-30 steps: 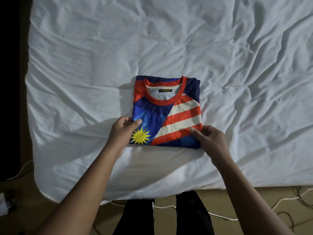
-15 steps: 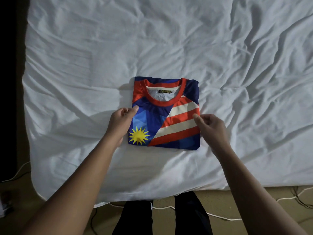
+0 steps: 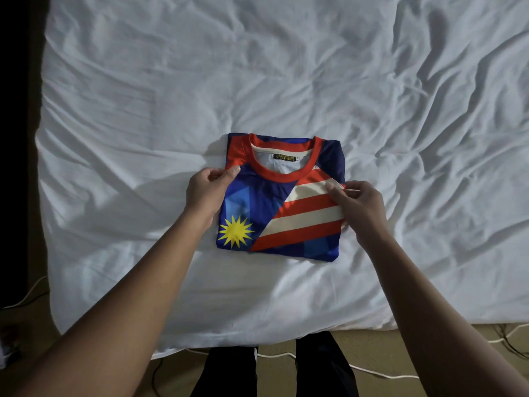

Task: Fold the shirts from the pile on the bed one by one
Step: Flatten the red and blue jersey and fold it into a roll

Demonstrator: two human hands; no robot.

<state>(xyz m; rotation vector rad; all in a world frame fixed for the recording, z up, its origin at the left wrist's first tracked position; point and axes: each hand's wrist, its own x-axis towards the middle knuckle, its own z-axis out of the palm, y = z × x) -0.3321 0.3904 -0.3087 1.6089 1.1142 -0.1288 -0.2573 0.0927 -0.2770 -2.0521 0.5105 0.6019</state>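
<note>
One folded blue, red and cream jersey shirt [image 3: 266,207] with a yellow star, flat at the centre of one rumpled white bed sheet [image 3: 286,81], two hands, left hand [image 3: 204,193] pinching its ten o'clock edge, right hand [image 3: 360,204] pinching its three o'clock edge

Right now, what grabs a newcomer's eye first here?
The folded shirt, blue with red-and-cream stripes and a yellow star, lies mid-bed on the rumpled white sheet. The left hand pinches its left edge near the collar, and the right hand pinches its right edge.
</note>
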